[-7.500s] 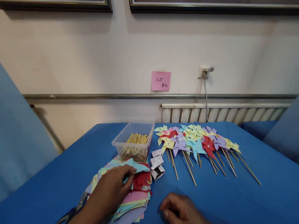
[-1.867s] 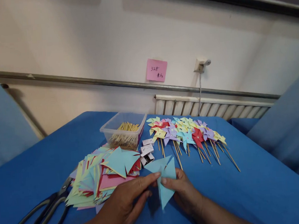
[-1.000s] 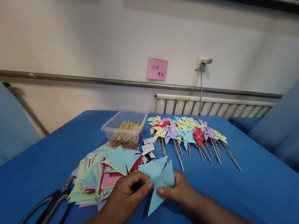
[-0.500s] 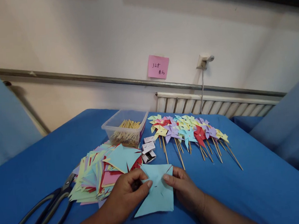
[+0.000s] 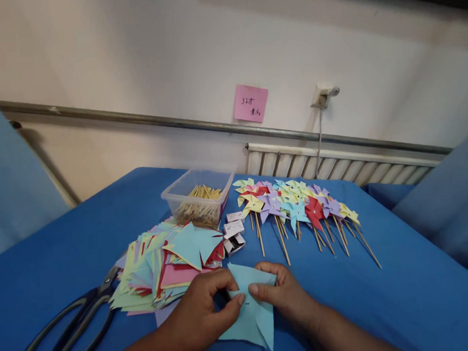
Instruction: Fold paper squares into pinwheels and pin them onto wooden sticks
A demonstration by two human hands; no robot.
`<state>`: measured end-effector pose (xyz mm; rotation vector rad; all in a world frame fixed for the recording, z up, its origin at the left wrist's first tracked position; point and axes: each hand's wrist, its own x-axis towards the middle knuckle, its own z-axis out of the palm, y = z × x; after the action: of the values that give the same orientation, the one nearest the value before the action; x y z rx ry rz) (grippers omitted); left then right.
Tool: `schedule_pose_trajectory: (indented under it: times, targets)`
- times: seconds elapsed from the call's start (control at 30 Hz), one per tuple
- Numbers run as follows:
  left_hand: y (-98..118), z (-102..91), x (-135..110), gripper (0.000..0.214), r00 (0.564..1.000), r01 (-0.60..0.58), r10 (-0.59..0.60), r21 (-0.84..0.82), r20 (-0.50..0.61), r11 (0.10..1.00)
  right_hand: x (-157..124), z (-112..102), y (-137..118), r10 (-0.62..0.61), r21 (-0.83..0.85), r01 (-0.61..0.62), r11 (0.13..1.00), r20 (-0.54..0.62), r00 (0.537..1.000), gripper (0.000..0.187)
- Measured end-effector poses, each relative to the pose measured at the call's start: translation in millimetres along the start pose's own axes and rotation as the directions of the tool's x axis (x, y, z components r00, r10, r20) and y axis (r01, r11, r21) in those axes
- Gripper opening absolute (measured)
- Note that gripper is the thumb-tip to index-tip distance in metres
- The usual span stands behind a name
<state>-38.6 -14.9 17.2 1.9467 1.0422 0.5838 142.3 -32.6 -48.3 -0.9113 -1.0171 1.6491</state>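
Note:
A light blue cut paper square [image 5: 252, 318] lies on the blue tablecloth [image 5: 406, 297] near the front edge, between both hands. My left hand [image 5: 203, 311] pinches its left part, thumb and forefinger closed near the small marks at the centre. My right hand [image 5: 284, 295] presses on its upper right part, forefinger pointing at the centre and fingers curled over the top corner. Left of the hands lies a loose pile of coloured cut paper squares [image 5: 168, 263].
Large black-handled scissors [image 5: 68, 326] lie at the front left. A clear plastic tub of wooden sticks [image 5: 198, 199] stands behind the pile, with small white boxes [image 5: 234, 235] beside it. Several finished paper pinwheels on sticks [image 5: 300, 208] lie at the back right.
Earlier my left hand rested on the paper pile; since then both hands took a light blue square. In the last second it was turned and laid flat, fingers pinching near its centre.

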Motion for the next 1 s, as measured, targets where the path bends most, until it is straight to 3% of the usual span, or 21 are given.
schedule_pose_trajectory:
  times: [0.1, 0.17, 0.27, 0.37, 0.53, 0.73, 1.0]
  targets:
    - [-4, 1.6, 0, 0.015, 0.999, 0.009, -0.011, -0.056, -0.03, 0.998, 1, 0, 2, -0.008, 0.021, 0.009, 1.0, -0.034, 0.999, 0.036]
    - [-6, 2.3, 0, 0.016, 0.996, 0.031, -0.045, -0.177, -0.075, 0.984, 3, 1, 2, -0.019, 0.076, 0.025, 0.997, -0.078, 0.997, 0.035]
    - [-4, 1.5, 1, 0.033, 0.982, 0.065, -0.135, -0.435, -0.131, 0.898, 4, 2, 0, -0.023, 0.164, 0.044, 0.986, -0.129, 0.991, 0.034]
    - [-4, -0.5, 5, 0.041, 0.968, 0.117, -0.221, -0.564, -0.119, 0.817, 4, 3, -2, -0.037, 0.213, 0.067, 0.975, -0.143, 0.989, 0.037]
    - [-10, 1.8, 12, 0.039, 0.965, 0.237, -0.257, -0.559, 0.045, 0.794, 2, 3, -1, -0.035, 0.125, 0.054, 0.991, -0.154, 0.987, 0.036]
    - [-10, 9.9, 10, 0.036, 0.952, 0.301, -0.279, -0.565, 0.128, 0.768, -5, 6, -2, -0.034, -0.1, 0.025, 0.995, -0.088, 0.996, 0.036]
    - [-22, 12.4, 12, 0.03, 0.947, 0.305, -0.303, -0.572, 0.103, 0.761, 0, 0, -1, -0.042, 0.07, 0.047, 0.996, -0.066, 0.997, 0.037]
